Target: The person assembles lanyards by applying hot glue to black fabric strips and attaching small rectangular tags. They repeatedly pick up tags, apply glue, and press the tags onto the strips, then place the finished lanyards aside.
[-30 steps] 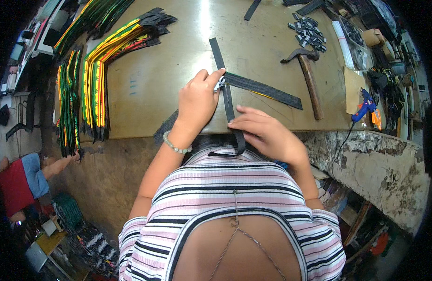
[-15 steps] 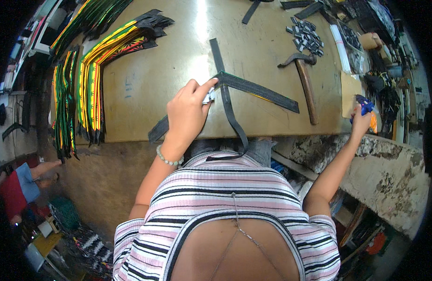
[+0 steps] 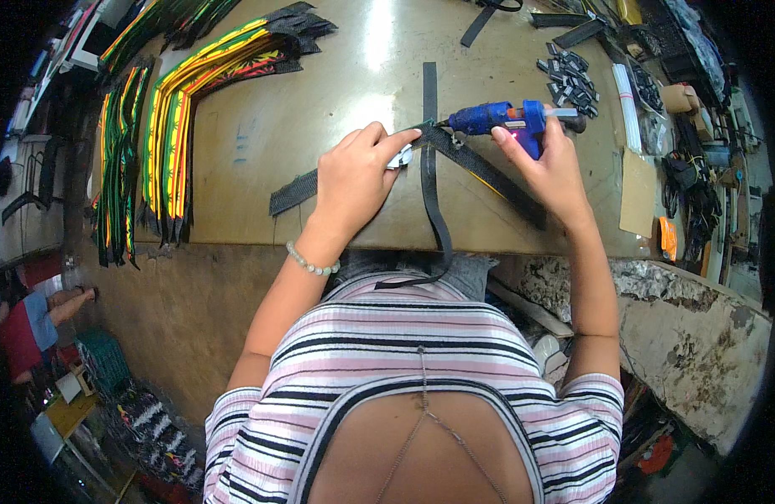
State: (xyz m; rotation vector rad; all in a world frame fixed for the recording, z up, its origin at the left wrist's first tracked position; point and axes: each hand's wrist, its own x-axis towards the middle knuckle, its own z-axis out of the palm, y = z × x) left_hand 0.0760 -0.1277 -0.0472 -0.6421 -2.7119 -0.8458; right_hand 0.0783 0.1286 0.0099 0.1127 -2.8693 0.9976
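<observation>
A blue glue gun (image 3: 492, 119) is gripped in the right hand (image 3: 558, 172), its fingers closed around the handle, the nozzle aimed left at the bend of a black webbing strap (image 3: 491, 174); whether the strap is touched by the tip cannot be told. The bend is pressed by the left hand's (image 3: 352, 176) extended index finger, while a small white piece (image 3: 402, 157) is pinched beneath its partly curled fingers. The strap is laid on the worktable (image 3: 261, 181), near its front edge, and is crossed at the bend by a narrow black strip (image 3: 429, 181), whose lower end is draped over the edge. Patterned yellow-green-red straps (image 3: 171, 151) are stacked at left; small dark pieces (image 3: 567, 80) are heaped beyond the glue gun.
</observation>
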